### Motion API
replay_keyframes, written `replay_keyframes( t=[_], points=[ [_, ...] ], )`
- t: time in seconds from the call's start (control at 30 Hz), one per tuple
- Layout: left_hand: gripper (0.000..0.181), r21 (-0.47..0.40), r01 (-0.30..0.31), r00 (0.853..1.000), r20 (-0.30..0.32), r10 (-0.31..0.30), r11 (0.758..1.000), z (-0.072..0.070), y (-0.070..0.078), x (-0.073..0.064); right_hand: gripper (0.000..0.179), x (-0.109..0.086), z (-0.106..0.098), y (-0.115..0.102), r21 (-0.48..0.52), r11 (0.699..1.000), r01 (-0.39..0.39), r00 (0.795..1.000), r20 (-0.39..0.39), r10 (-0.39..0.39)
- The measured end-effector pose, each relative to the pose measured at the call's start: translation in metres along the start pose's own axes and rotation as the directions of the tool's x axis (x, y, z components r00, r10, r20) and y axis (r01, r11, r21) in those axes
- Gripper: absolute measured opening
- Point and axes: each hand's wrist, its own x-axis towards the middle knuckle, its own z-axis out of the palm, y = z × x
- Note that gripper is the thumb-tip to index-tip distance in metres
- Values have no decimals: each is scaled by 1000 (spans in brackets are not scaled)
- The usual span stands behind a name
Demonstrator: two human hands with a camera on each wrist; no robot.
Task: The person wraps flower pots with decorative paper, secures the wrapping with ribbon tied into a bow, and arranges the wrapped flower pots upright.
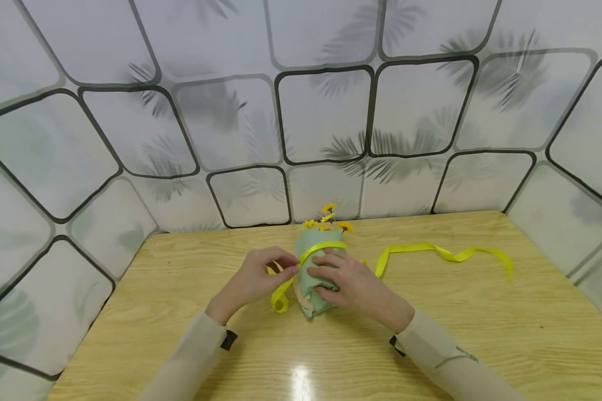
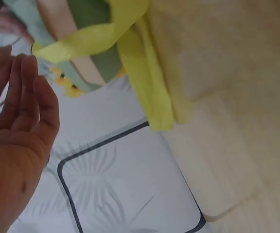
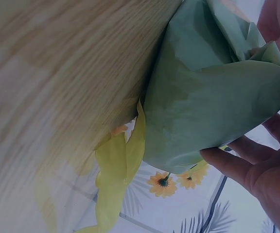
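A small bouquet (image 1: 308, 278) in green paper stands on the table, tilted, with yellow-orange flowers (image 3: 162, 184) at its top. A yellow ribbon (image 1: 326, 245) crosses the front of the wrap and hangs in a loop at its left side. With thumb and fingertips nearly together, my left hand (image 1: 258, 275) pinches the ribbon at the bouquet's left edge. My right hand (image 1: 356, 284) rests against the front and right of the paper, fingers spread over it. In the right wrist view, one fingertip touches the green paper (image 3: 213, 102); the palm side is partly hidden.
A long ribbon tail (image 1: 446, 253) trails over the wooden table (image 1: 180, 289) to the right. Patterned cloth panels (image 1: 326, 117) with leaf prints rise behind the table and along both sides.
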Motion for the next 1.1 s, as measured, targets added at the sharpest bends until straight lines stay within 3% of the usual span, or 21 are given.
replay_keyframes(
  t=[0.13,0.23,0.4,0.63,0.73,0.83,0.97,1.1],
  points=[
    [10,-19,-142,987,67,143,990,10,2,-14,35,1,0,-1,10,1000,5,1000,-6,-4],
    [14,-15,-185,980,72,185,983,17,4,-18,35,1,0,0,12,1000,16,1000,-24,-16],
    [13,82,-199,980,48,195,977,21,11,-17,44,1,-2,-1,55,998,-19,999,-27,21],
    [10,153,-165,986,63,157,974,24,21,-14,91,2,-8,-4,188,956,-226,974,62,218],
    [10,174,-162,986,60,154,971,24,23,-14,90,5,-8,-6,185,946,-267,964,63,259],
    [10,191,-170,985,53,162,967,24,25,-13,77,9,-8,-7,175,936,-305,952,48,301],
    [9,212,-197,980,61,188,957,24,29,-9,55,16,-9,-8,228,892,-391,918,18,397],
    [9,242,-199,980,72,187,950,23,33,-6,43,22,-13,-6,340,789,-512,847,47,530]
  ],
)
